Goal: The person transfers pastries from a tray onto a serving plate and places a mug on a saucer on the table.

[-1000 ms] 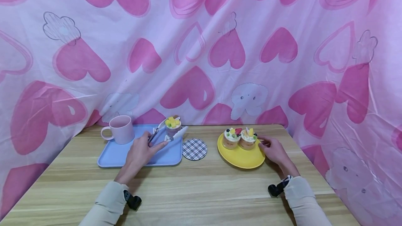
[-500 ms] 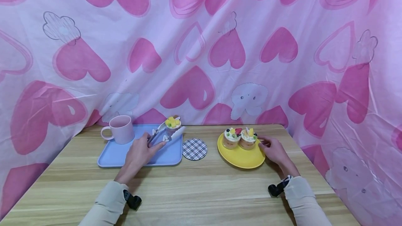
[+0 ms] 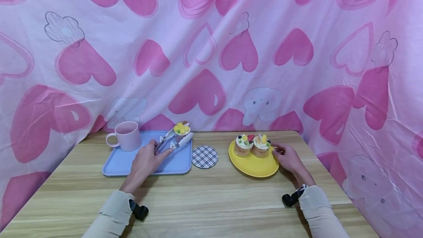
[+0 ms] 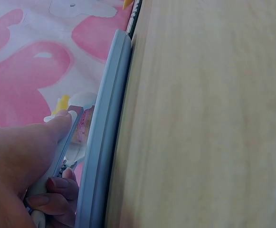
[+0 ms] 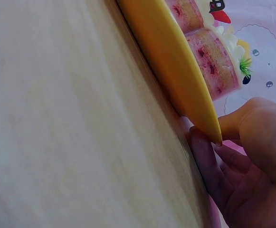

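My left hand (image 3: 145, 161) grips a pair of tongs (image 3: 183, 141) over the blue tray (image 3: 132, 167). The white tips of the tongs lie on either side of a dessert cup (image 3: 182, 129) topped with yellow fruit cubes, at the tray's back right; whether both tips touch it I cannot tell. In the left wrist view, the thumb and curled fingers hold the tongs' handles (image 4: 64, 142). My right hand (image 3: 288, 158) pinches the right rim of a yellow plate (image 3: 257, 168), thumb above and fingers below. On that plate stand two fruit-topped dessert cups (image 3: 242, 150).
A pink mug (image 3: 128, 137) stands at the back left of the tray. Between tray and plate lies a round checked coaster (image 3: 205, 157) on the wooden table (image 3: 214, 201). A pink heart-patterned cloth (image 3: 198, 47) hangs right behind the table.
The tongs' tips have drawn closer together around the dessert cup on the tray. My right hand and the yellow plate have stayed put.
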A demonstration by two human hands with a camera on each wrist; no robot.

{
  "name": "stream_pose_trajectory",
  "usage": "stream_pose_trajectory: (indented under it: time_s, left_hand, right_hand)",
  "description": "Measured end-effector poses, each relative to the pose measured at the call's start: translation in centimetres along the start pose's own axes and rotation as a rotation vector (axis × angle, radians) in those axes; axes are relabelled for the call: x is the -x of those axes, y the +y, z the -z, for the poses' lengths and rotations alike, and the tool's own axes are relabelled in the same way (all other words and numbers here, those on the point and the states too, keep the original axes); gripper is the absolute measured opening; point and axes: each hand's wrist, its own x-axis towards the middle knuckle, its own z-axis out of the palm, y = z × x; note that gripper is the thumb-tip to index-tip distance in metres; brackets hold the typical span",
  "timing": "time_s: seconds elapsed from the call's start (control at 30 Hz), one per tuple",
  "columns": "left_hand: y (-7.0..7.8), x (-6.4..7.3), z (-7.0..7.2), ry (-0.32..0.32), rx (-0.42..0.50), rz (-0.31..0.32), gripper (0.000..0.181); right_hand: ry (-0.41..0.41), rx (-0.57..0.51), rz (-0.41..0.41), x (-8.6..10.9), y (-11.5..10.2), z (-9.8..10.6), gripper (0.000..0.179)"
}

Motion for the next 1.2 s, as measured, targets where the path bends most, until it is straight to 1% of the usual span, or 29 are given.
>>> stream_pose_trajectory:
  time_s: [0.27, 0.5, 0.67, 1.03, 1.2]
  left_hand:
    - [-0.12, -0.08, -0.01, 0.006, -0.012, -0.004, 0.064]
    - [-0.26, -0.18, -0.12, 0.017, -0.023, -0.022, 0.062]
    - [-0.28, -0.18, -0.11, 0.025, -0.023, -0.025, 0.062]
    - [-0.11, -0.2, -0.06, 0.023, -0.019, -0.033, 0.062]
    - [0.14, -0.13, -0.01, 0.035, -0.015, -0.043, 0.062]
  right_hand:
    - [-0.005, 0.001, -0.011, -0.01, -0.04, -0.02, 0.04]
    - [-0.002, 0.005, 0.013, 0.1, -0.04, 0.03, 0.04]
    - [-0.001, 0.004, 0.015, 0.12, -0.08, 0.04, 0.04]
    - [-0.009, 0.001, -0.014, 0.05, 0.01, -0.01, 0.041]
    - [-0.009, 0.004, -0.01, -0.03, 0.11, 0.05, 0.041]
